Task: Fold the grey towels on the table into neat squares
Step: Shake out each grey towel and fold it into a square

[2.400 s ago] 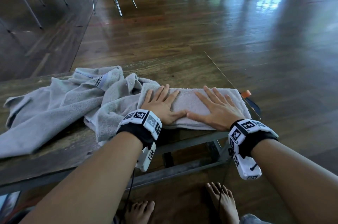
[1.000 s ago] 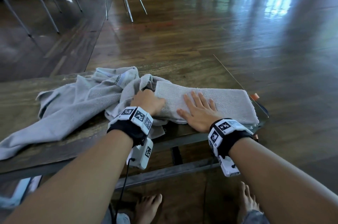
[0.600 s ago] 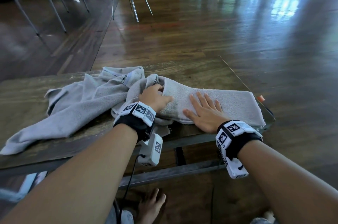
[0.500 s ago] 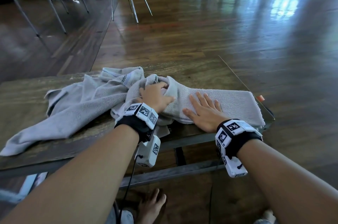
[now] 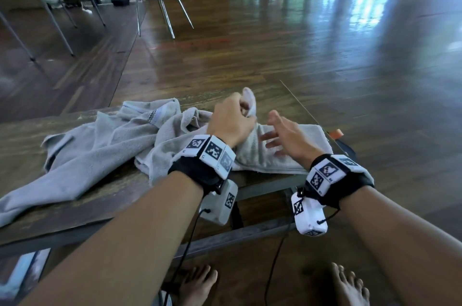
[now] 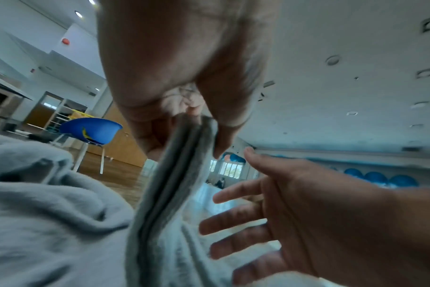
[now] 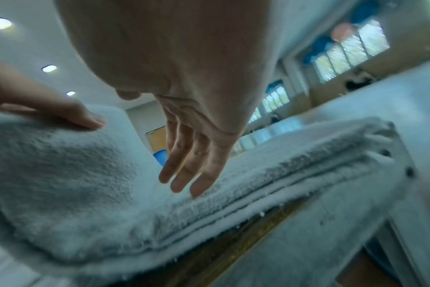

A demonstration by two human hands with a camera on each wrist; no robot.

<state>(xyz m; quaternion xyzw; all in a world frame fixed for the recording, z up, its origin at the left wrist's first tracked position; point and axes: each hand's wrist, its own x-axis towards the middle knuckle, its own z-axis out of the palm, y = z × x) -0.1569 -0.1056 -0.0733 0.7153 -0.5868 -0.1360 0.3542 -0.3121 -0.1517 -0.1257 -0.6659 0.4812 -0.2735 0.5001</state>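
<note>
Grey terry, already folded into a long strip [image 5: 280, 153], lies at the right end of the bench [image 5: 82, 208], its long axis running left to right along the near edge. Her left hand [image 5: 231, 122] pinches the strip's left end and lifts it, probably to carry it across to the right. Right hand [image 5: 287, 136] hovers just above the middle, fingers [image 7: 184, 174] spread and loose, likely to steady the fold. A second towel [image 5: 100, 153] sprawls crumpled alongside.

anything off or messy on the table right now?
Yes. A second grey towel lies crumpled and unfolded on the table, left of the folded towel, partly tucked under it. The left hand grips the folded towel's lifted end; the right hand hovers open.
</note>
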